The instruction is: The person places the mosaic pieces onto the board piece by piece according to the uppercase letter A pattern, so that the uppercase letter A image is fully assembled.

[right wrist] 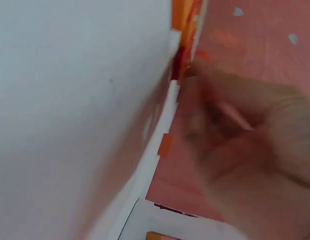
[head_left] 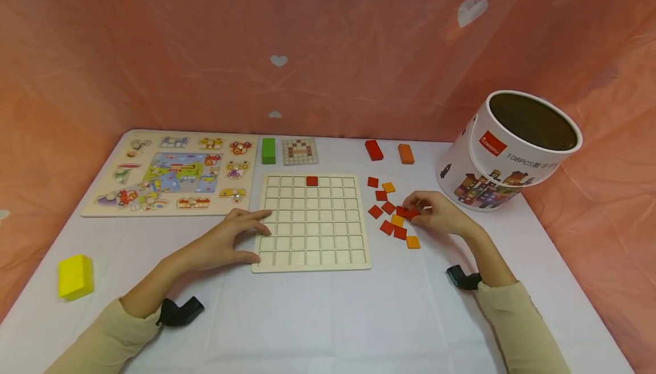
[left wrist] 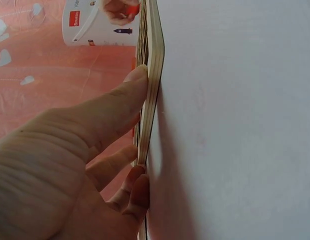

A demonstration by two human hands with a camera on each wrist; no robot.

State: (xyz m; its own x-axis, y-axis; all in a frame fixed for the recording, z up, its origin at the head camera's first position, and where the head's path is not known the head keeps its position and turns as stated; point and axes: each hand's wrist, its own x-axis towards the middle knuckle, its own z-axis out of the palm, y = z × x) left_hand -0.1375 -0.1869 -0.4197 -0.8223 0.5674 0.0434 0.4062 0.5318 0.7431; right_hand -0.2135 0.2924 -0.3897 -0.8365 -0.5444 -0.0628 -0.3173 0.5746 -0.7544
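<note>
My left hand (head_left: 225, 241) rests at the left edge of a pale wooden grid board (head_left: 314, 230), fingertips on its rim and thumb at the near corner. In the left wrist view the thumb (left wrist: 110, 105) lies against the board's layered edge. One red tile (head_left: 312, 181) sits in the board's top row. Right of the board, my right hand (head_left: 442, 213) pinches a red square tile (head_left: 411, 214) between thumb and fingers, low over the scattered pile. Several red tiles (head_left: 386, 227) and orange tiles (head_left: 413, 242) lie around it. The right wrist view is blurred.
A wooden vehicle puzzle (head_left: 110, 192) lies at the left back. Behind the board are a green block (head_left: 269, 151) and a small pattern card (head_left: 300, 151). A red block (head_left: 374, 150), an orange block (head_left: 406, 154) and a white bucket (head_left: 474, 175) stand right; a yellow block (head_left: 76, 277) sits left.
</note>
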